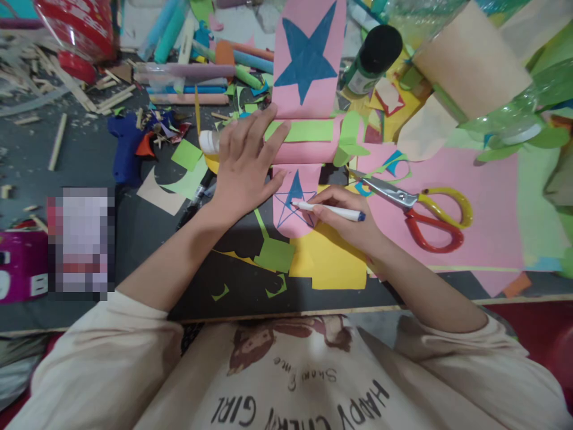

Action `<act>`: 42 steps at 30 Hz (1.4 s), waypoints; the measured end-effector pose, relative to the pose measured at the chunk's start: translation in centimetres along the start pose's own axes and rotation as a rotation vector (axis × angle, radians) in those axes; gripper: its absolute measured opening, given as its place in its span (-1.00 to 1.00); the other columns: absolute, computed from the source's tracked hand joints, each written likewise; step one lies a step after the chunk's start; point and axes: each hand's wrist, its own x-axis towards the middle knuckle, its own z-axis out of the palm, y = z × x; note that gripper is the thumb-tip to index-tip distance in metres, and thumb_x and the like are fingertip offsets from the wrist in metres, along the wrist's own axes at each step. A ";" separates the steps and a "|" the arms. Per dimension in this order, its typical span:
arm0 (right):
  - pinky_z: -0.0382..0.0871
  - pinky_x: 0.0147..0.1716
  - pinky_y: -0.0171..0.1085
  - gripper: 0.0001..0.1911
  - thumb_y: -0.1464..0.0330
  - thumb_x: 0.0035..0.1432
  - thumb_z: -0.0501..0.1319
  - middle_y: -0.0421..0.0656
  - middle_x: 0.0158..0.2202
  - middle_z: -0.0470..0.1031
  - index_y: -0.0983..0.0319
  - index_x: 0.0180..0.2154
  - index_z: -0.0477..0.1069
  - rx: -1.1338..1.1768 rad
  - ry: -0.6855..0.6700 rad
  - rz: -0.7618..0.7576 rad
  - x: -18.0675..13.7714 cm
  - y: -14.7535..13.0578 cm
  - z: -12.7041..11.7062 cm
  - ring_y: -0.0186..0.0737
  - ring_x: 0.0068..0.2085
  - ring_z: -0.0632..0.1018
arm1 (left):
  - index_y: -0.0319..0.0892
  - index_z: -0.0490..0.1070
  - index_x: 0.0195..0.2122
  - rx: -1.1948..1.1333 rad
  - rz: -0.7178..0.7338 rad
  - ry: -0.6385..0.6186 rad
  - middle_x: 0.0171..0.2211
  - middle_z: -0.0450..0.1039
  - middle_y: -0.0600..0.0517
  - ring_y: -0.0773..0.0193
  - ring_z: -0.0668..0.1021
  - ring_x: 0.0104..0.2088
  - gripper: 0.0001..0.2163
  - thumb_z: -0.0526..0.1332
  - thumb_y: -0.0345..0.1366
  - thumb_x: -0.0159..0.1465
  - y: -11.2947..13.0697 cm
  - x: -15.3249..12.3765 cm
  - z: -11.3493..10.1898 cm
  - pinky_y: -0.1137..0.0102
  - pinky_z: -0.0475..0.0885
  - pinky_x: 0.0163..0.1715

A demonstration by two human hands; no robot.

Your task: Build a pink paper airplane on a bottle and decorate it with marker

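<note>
Before me lies a pink paper craft [286,221] with a tube-like middle wrapped by a light green strip [308,131]. A filled blue star [306,51] decorates its far flap. On the near, rounded flap is a star outline, its top part coloured blue. My right hand [349,216] grips a white marker [333,210] with a blue end, and the tip touches that outlined star. My left hand [248,158] rests flat with fingers spread over the craft's left side, holding nothing. Yellow paper [335,263] lies beneath the near flap.
Scissors [403,206] with red and yellow handles lie on pink paper at right. A black-capped bottle [373,60] stands behind. Left are a blue glue gun [124,146], a black pen [193,200] and a blurred-out rectangular object [85,239]. Paper scraps and rolled papers [188,71] crowd the table.
</note>
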 end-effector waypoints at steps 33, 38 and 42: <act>0.43 -0.43 -0.27 -0.75 0.17 0.16 0.35 -0.21 -0.49 0.56 0.19 -0.45 0.49 0.038 -0.010 0.019 0.2 0.0 -0.1 -0.29 -0.45 0.55 | 0.15 0.06 0.42 0.032 0.031 0.025 0.42 0.16 0.00 -0.21 0.11 0.44 -0.39 0.01 0.09 0.34 -0.4 -0.2 0.4 -0.24 -0.08 0.37; 0.40 -0.43 -0.29 -0.75 0.13 0.14 0.37 -0.23 -0.45 0.55 0.18 -0.37 0.51 0.014 0.047 0.042 0.2 0.0 0.0 -0.31 -0.44 0.54 | 0.12 0.08 0.41 0.044 0.019 0.011 0.41 0.18 -0.02 -0.19 0.11 0.44 -0.39 0.00 0.09 0.35 -0.3 -0.1 0.3 -0.22 -0.08 0.38; 0.39 -0.44 -0.28 -0.68 0.07 0.13 0.36 -0.22 -0.46 0.55 0.18 -0.39 0.50 0.013 0.033 0.041 0.3 -0.2 0.0 -0.31 -0.44 0.53 | 0.13 0.09 0.40 0.025 0.030 0.018 0.41 0.18 0.00 -0.18 0.10 0.44 -0.39 0.00 0.09 0.34 -0.2 -0.1 0.2 -0.22 -0.09 0.38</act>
